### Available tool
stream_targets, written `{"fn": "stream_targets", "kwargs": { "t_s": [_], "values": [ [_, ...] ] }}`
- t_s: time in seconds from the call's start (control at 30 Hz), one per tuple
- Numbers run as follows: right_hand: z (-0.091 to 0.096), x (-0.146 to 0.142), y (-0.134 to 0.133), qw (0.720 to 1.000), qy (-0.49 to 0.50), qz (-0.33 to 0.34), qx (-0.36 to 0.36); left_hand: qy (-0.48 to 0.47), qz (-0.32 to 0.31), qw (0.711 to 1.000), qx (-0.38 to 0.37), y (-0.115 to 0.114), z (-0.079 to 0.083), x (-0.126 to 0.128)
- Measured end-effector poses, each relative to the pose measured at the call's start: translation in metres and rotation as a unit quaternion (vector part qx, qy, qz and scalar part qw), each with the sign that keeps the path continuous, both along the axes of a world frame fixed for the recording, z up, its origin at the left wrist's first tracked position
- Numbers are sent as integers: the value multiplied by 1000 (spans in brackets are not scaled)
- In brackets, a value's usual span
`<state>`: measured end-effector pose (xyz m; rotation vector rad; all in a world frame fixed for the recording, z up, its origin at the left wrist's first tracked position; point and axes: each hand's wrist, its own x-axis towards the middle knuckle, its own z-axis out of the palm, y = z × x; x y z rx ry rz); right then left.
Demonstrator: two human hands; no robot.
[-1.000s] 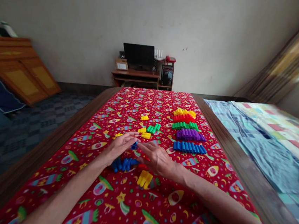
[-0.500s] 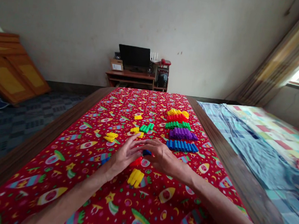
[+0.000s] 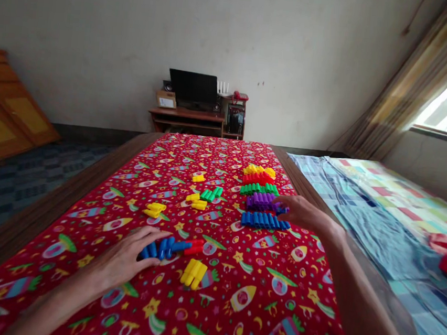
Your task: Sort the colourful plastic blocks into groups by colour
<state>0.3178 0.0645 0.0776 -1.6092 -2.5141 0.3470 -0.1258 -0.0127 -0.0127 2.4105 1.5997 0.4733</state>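
My left hand [image 3: 134, 248] rests low over the cloth, thumb and fingers apart around a cluster of blue plastic tubes [image 3: 166, 247]. Red tubes [image 3: 195, 247] touch the cluster's right end. My right hand [image 3: 302, 212] is at the right end of the purple tube row [image 3: 261, 201], its fingers closed on a small blue tube [image 3: 281, 211]. Just in front of it lies a row of blue tubes [image 3: 263, 221]. Behind the purple row come rows of green tubes [image 3: 259, 190], red tubes [image 3: 256, 178] and yellow tubes [image 3: 258, 170].
Loose yellow tubes [image 3: 193, 273] lie nearest me, more yellow tubes [image 3: 154, 210] farther left, and green tubes [image 3: 211, 194] mid-table. A red patterned cloth [image 3: 209, 313] covers the table. A bed [image 3: 362, 202] stands to the right; a monitor [image 3: 192, 88] is by the wall.
My hands have moved apart from the middle, the left one down-left to the blue cluster, the right one right to the rows with a blue tube. The view has shifted slightly right.
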Motion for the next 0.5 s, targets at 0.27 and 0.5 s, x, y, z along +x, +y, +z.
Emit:
{"fn": "stream_targets", "kwargs": {
  "t_s": [0.27,0.5],
  "values": [
    [-16,-8,1,997,-54,37,-39,-62,-49,995,68,0,-6,19],
    [-2,-4,-5,998,-39,42,-15,-76,-41,989,116,7,-27,30]
  ]
}}
